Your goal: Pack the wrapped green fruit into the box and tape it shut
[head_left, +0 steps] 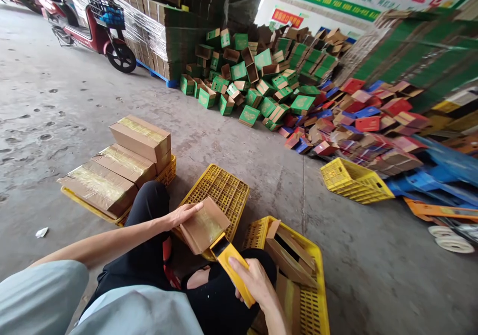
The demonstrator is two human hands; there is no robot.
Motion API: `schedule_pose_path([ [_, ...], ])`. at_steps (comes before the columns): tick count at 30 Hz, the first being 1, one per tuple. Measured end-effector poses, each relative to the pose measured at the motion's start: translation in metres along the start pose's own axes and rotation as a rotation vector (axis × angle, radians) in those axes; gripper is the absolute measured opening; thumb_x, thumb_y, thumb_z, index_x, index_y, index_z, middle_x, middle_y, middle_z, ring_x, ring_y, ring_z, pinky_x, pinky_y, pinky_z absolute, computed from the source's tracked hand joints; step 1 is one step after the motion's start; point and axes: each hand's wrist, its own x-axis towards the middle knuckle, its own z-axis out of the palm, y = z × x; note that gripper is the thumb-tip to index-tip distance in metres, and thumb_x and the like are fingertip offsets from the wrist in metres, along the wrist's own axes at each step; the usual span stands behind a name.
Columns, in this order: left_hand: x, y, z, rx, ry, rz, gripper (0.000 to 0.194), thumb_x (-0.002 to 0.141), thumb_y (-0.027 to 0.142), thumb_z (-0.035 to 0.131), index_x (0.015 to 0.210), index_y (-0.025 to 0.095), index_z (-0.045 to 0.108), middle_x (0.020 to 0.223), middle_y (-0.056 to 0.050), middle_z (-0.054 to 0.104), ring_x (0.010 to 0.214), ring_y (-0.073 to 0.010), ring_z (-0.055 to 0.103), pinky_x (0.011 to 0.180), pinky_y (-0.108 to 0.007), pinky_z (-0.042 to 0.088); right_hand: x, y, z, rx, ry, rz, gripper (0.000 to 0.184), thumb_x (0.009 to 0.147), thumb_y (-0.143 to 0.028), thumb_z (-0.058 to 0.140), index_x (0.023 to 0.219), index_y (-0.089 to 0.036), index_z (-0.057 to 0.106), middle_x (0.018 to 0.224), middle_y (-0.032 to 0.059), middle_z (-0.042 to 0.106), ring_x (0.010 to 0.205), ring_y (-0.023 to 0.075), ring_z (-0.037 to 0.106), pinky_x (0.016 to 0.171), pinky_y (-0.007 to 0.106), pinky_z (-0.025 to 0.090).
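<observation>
My left hand [183, 213] rests with its fingers stretched flat on the near edge of a small brown cardboard box [204, 225] whose top is covered in shiny clear tape. My right hand [255, 281] is wrapped round a yellow tape dispenser [232, 267]; the dispenser's black front end touches the box's lower corner. The box sits above my knees, over an upturned yellow plastic crate [220, 188].
Three taped brown boxes [119, 168] lie stacked on a yellow crate at my left. A yellow crate [317, 295] at my right holds flat cardboard. Another yellow crate [353, 180] lies ahead, beside heaps of green boxes [257, 81] and red and blue boxes [366, 126]. A scooter [89, 29] stands far left.
</observation>
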Motion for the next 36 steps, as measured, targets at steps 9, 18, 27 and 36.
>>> schedule_pose_path([
  [9,0.022,-0.046,0.011,-0.592,-0.176,-0.203,0.096,0.075,0.095,0.055,0.120,0.013,0.074,0.114,-0.016,0.079,0.117,-0.0375,0.071,0.104,-0.044,0.053,0.006,-0.026,-0.021,-0.056,-0.035,-0.034,0.054,0.082,-0.075,0.063,0.074,-0.022,0.060,0.046,0.0030,0.066,0.037,0.0179,0.061,0.038,0.023,0.046],
  [18,0.062,-0.064,-0.040,-0.046,0.120,-0.014,0.089,0.091,0.085,0.040,0.127,0.011,0.074,0.130,-0.013,0.074,0.132,-0.0383,0.061,0.116,-0.041,0.044,0.100,-0.062,0.027,-0.012,-0.093,-0.092,0.052,0.089,-0.068,0.060,0.075,-0.019,0.064,0.050,0.0047,0.067,0.045,0.0178,0.064,0.048,0.025,0.052],
  [27,0.064,-0.072,-0.060,0.486,-0.186,0.348,0.080,0.102,0.076,0.030,0.160,0.023,0.044,0.167,-0.008,0.038,0.158,-0.0273,0.030,0.131,-0.044,0.020,0.158,-0.092,0.047,-0.070,-0.178,-0.062,0.048,0.096,-0.059,0.056,0.071,-0.019,0.065,0.053,0.0083,0.066,0.047,0.0197,0.063,0.051,0.029,0.052],
  [36,0.072,-0.080,-0.064,0.801,-0.364,0.378,0.086,0.101,0.075,0.035,0.169,0.030,0.008,0.175,-0.012,0.012,0.162,-0.0311,0.012,0.126,-0.064,-0.008,0.160,-0.082,0.041,-0.053,-0.182,-0.025,0.047,0.095,-0.060,0.056,0.072,-0.019,0.064,0.052,0.0071,0.068,0.047,0.0195,0.064,0.051,0.029,0.054],
])
